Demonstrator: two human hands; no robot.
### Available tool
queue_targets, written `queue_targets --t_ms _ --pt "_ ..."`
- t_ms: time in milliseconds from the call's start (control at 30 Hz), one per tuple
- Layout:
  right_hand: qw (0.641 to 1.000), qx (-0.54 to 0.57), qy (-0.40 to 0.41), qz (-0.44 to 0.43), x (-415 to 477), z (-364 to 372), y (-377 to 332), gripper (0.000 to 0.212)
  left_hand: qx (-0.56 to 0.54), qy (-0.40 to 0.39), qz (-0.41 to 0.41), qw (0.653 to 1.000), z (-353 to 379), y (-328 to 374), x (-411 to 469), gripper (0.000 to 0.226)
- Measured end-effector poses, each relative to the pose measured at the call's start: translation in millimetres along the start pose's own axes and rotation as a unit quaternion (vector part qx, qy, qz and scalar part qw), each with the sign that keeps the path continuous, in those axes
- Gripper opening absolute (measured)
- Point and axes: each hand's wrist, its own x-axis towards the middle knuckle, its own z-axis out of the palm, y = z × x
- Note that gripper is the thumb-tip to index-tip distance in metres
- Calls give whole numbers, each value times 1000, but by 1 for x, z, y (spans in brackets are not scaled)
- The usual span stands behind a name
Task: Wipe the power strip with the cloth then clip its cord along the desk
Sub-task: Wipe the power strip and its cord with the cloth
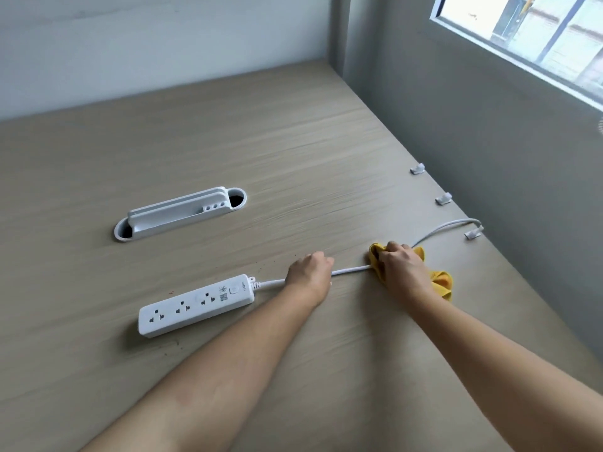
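A white power strip (195,305) lies flat on the wooden desk (293,141), sockets up. Its white cord (350,271) runs right from the strip's end. My left hand (310,272) presses down on the cord just right of the strip. My right hand (403,265) grips a yellow cloth (442,282) that is wrapped around the cord further right. Beyond the cloth the cord curves to the desk's right edge, at the nearest of three white cable clips (473,233), (443,199), (417,168) stuck along that edge.
A white cable grommet cover (179,212) sits open in the desk at the left middle. A grey wall (473,125) borders the desk's right edge, with a window above. A pale wall stands behind the desk.
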Motion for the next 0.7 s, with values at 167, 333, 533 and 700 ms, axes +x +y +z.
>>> queue_targets --t_ms 167,333,533,700 --pt "997 49 15 -56 -10 9 -3 18 7 -13 -32 999 1 13 23 19" --pt "999 45 24 -11 21 -5 70 14 21 -40 -57 997 1 15 36 20" --pt "992 66 63 92 46 -15 98 15 26 -32 -65 997 3 17 36 19" --pt "995 86 51 28 13 11 31 13 4 -30 -74 997 2 15 36 13"
